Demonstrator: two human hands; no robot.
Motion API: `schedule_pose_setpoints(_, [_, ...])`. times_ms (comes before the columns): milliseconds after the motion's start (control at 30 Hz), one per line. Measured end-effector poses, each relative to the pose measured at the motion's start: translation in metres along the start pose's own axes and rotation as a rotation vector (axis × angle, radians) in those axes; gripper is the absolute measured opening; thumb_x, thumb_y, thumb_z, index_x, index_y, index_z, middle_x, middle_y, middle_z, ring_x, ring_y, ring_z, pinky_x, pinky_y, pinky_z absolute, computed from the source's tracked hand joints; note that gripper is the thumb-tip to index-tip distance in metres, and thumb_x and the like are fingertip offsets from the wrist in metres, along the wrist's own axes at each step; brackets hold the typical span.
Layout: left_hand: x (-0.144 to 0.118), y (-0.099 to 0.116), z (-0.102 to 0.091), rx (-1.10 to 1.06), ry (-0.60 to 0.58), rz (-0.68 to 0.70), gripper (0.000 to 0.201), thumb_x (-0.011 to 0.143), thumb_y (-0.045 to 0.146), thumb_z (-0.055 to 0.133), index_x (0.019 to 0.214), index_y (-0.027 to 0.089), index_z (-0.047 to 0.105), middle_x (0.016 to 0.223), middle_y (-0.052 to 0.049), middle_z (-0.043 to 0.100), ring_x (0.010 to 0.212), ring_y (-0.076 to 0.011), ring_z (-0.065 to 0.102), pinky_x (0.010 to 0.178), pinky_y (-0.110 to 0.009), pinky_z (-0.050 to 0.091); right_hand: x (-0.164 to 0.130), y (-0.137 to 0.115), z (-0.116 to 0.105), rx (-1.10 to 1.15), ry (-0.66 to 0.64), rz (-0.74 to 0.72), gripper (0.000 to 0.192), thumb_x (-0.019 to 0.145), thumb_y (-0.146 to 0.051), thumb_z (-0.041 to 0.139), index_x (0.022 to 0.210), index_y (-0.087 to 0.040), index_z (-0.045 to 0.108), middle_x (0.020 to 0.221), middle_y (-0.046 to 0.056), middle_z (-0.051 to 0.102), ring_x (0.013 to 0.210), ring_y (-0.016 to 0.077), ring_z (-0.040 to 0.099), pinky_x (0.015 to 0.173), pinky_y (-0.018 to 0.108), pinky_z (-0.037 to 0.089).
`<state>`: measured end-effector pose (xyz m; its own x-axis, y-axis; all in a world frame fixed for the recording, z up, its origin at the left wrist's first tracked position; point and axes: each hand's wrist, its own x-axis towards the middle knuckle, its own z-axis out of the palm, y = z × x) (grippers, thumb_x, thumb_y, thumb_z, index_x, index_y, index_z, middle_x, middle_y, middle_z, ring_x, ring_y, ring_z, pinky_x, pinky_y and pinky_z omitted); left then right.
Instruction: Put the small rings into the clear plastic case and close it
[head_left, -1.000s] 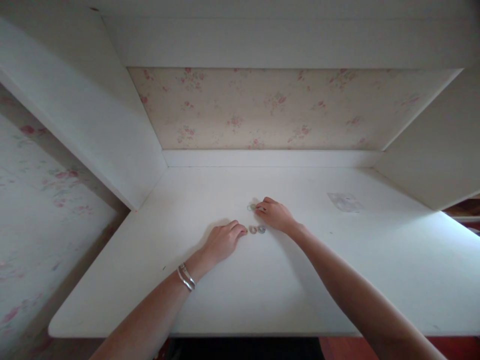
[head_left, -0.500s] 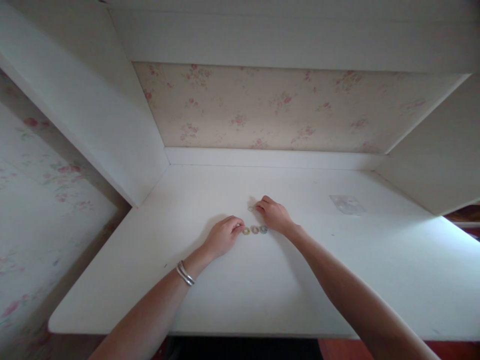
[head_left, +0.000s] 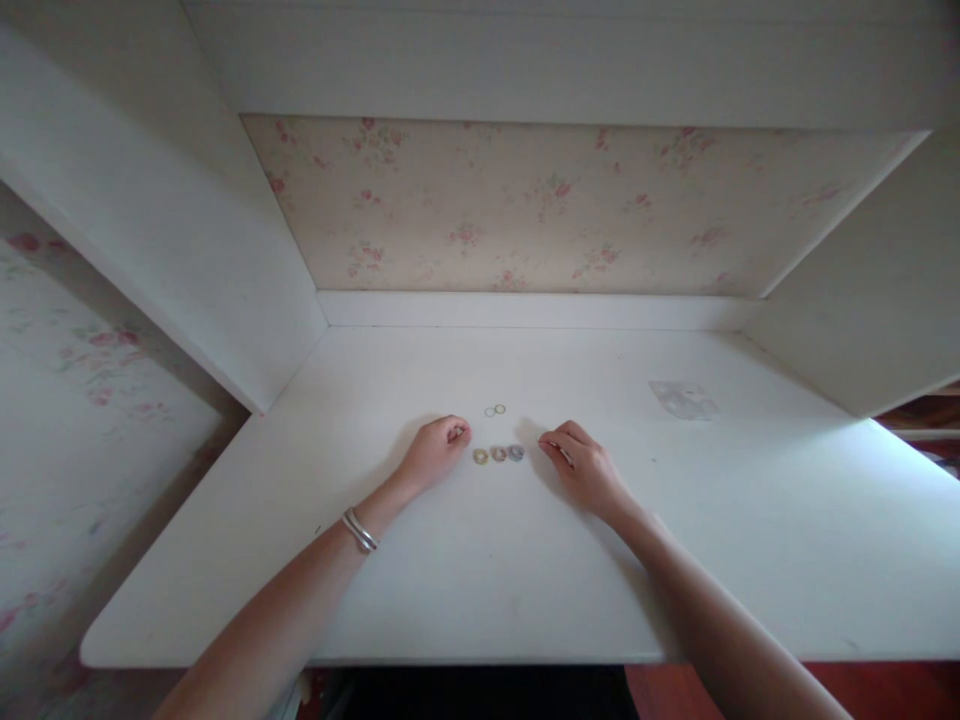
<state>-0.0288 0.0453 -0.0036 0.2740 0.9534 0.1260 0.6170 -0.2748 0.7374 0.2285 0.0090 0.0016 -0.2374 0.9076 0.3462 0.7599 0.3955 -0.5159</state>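
White desk point(head_left: 465, 580) under a shelf, floral wallpaper point(head_left: 525, 210) behind. Three small rings point(head_left: 498, 454) in a row at mid-desk, two thinner rings point(head_left: 494, 410) just beyond. Left hand point(head_left: 435, 452) loosely curled just left of the row, bracelets point(head_left: 358, 530) at the wrist; right hand point(head_left: 585, 468) resting near the row's right end, touching nothing. Faint patch point(head_left: 682, 398) far right.

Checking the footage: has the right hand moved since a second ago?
Yes. The right hand has drawn back from the two far rings, toward the near desk edge, right of the three-ring row.
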Motion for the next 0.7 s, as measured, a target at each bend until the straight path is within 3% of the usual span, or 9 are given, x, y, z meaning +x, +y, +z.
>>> schedule_pose_setpoints(333, [0.038, 0.015, 0.013, 0.282, -0.026, 0.020, 0.022, 0.085, 0.031, 0.049, 0.095, 0.021, 0.066, 0.099, -0.004, 0.068, 0.090, -0.0170, 0.061, 0.081, -0.026, 0.045, -0.005, 0.004, 0.002, -0.122, -0.100, -0.080, 0.032, 0.092, -0.030, 0.038, 0.091, -0.024, 0.069, 0.087, 0.007, 0.062, 0.076, 0.0157, 0.057, 0.074, 0.028, 0.041])
schedule_pose_setpoints(567, [0.049, 0.022, 0.019, 0.439, -0.079, 0.035, 0.022, 0.085, 0.033, 0.050, 0.098, 0.024, 0.065, 0.105, -0.003, 0.066, 0.097, -0.0174, 0.058, 0.089, -0.026, 0.041, -0.005, 0.009, -0.007, -0.005, 0.117, -0.018, 0.026, 0.091, -0.031, 0.042, 0.087, -0.020, 0.066, 0.083, 0.005, 0.059, 0.071, 0.0129, 0.055, 0.066, 0.024, 0.042])
schedule_pose_setpoints(700, [0.051, 0.022, 0.021, 0.491, -0.068, 0.061, 0.023, 0.088, 0.032, 0.044, 0.091, 0.023, 0.065, 0.098, -0.004, 0.066, 0.093, -0.0180, 0.058, 0.084, -0.028, 0.042, -0.005, 0.012, -0.007, -0.002, 0.122, 0.015, 0.026, 0.091, -0.032, 0.043, 0.086, -0.022, 0.066, 0.082, 0.004, 0.058, 0.067, 0.0118, 0.054, 0.063, 0.023, 0.041])
